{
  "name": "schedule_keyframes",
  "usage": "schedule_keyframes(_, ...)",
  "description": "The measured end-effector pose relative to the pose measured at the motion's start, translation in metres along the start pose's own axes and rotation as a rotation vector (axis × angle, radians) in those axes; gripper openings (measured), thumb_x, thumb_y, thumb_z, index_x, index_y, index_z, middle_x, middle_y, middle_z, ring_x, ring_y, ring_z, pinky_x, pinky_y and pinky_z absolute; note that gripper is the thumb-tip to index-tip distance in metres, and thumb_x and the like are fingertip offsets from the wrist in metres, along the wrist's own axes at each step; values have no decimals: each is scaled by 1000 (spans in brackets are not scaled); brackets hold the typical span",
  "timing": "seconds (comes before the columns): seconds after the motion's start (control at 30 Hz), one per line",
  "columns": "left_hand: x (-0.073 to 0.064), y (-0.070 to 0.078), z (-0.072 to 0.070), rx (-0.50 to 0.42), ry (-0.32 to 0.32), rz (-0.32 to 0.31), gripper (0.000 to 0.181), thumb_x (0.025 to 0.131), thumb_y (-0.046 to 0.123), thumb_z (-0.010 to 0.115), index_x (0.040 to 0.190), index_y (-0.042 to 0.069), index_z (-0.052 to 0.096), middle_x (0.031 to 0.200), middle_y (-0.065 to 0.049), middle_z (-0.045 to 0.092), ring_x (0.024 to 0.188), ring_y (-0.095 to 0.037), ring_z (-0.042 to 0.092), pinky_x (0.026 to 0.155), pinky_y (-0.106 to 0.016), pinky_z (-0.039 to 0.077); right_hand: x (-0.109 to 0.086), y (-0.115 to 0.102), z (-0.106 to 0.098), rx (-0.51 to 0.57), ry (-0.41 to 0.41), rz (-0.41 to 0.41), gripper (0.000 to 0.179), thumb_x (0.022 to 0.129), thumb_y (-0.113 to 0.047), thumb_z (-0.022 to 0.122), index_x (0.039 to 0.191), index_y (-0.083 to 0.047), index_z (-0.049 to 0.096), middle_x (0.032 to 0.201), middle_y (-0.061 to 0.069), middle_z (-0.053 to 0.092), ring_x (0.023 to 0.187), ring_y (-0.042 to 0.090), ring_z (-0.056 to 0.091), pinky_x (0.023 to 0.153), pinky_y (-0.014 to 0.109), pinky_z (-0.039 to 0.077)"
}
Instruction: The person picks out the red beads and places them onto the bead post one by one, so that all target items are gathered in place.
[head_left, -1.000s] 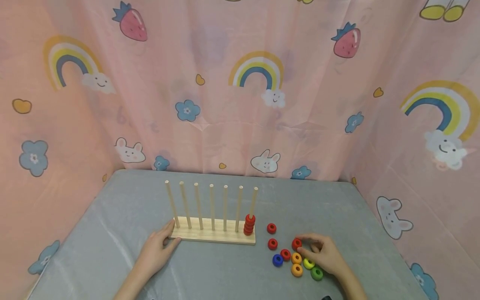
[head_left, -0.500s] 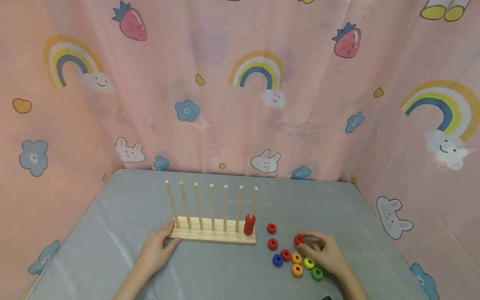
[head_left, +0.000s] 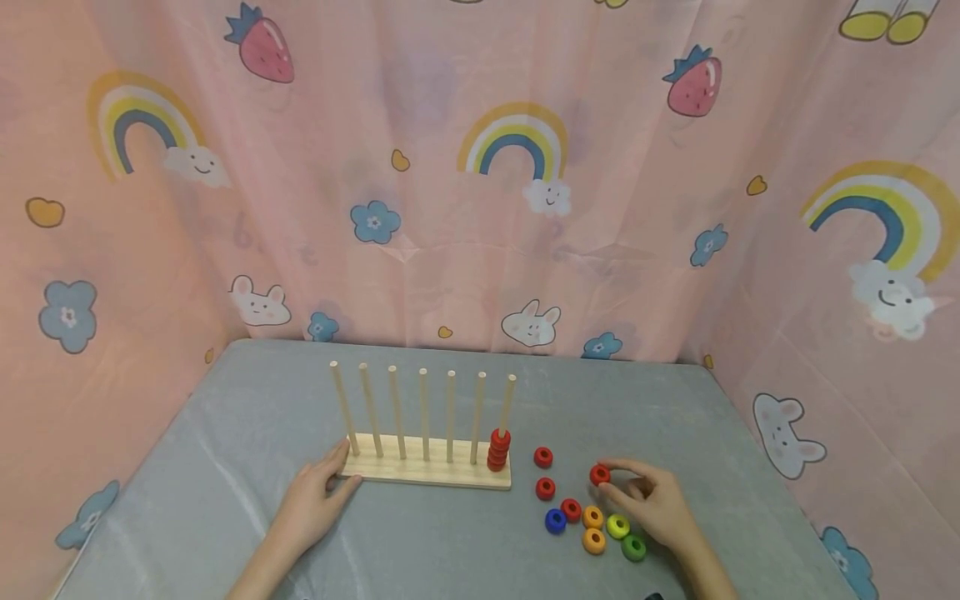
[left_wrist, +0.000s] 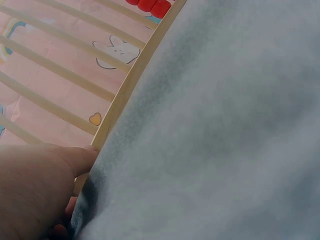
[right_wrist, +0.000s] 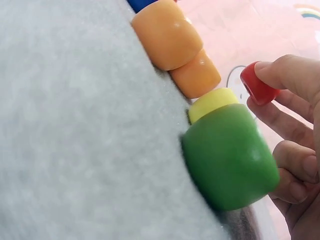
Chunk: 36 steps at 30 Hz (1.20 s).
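Thumb and fingers of my left hand [head_left: 311, 502] grip the left end of a wooden counting frame [head_left: 431, 474], whose bare pegs stand in a row. A stack of red beads [head_left: 497, 458] sits on its rightmost peg. To the right, my right hand [head_left: 654, 507] pinches a red bead [head_left: 595, 482] between thumb and fingertips. The right wrist view shows that red bead [right_wrist: 260, 89] held above the table level, beyond a green bead [right_wrist: 227, 157] and a yellow bead [right_wrist: 212, 104]. The left wrist view has the left thumb pressed on the base's front edge [left_wrist: 117, 100].
Between frame and right hand lie loose red beads [head_left: 545, 497], with a blue bead [head_left: 556, 531] near them. Two orange beads [head_left: 594, 550], a yellow bead and a green bead lie just in front of that hand. A pink patterned curtain [head_left: 465, 275] hangs behind the grey table [head_left: 450, 550].
The pinched red bead has moved slightly up and right, away from the orange beads, with the right hand. The left hand and counting frame have stayed in place.
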<state>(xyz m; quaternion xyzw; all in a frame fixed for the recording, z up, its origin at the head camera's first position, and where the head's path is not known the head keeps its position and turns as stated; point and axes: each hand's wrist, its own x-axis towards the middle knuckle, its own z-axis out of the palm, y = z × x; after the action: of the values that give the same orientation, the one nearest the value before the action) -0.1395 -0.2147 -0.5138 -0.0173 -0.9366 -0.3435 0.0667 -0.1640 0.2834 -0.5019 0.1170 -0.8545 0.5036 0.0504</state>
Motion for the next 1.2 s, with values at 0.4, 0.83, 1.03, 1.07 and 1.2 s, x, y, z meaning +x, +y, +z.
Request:
schedule_keyframes(0.4,0,-1,-1,-10,-23,-29,67,101,22,75,156,-2,48,149,-23,61,74,-17,41,67,-30,37,4,-1,2,13,-2,-29,31,90,-5,84,121,-2,77,51,-2,34,46,-2,24,40,23,31)
schedule_keyframes(0.83,-1,-1,1,-10,3,-10,65,99,21,76,154,-3,50,138,-22,68,72,-16,39,65,-29,35,10,-8,2,-32,-23,67,30,92,-15,85,120,-6,78,54,-7,32,47,1,25,44,23,29)
schedule_keyframes(1.03,0,-2,2,-11,7,-6,65,99,20,76,154,-3,50,108,-18,71,72,-16,39,66,-30,35,13,-11,2,-53,-20,64,29,93,-17,85,119,-8,79,54,-8,32,48,1,24,44,22,29)
schedule_keyframes(1.07,0,-2,2,-12,6,-4,65,100,20,76,155,-3,50,98,-14,68,73,-16,39,66,-30,35,13,-12,2,-54,-19,57,29,92,-16,85,119,-7,79,54,-8,32,48,1,24,45,22,29)
schedule_keyframes(1.2,1,-2,1,-15,7,3,65,100,21,76,155,-2,50,87,-8,61,73,-16,39,66,-30,35,17,-15,2,-53,-18,20,29,92,-15,85,119,-8,79,54,-9,32,47,0,24,44,23,29)
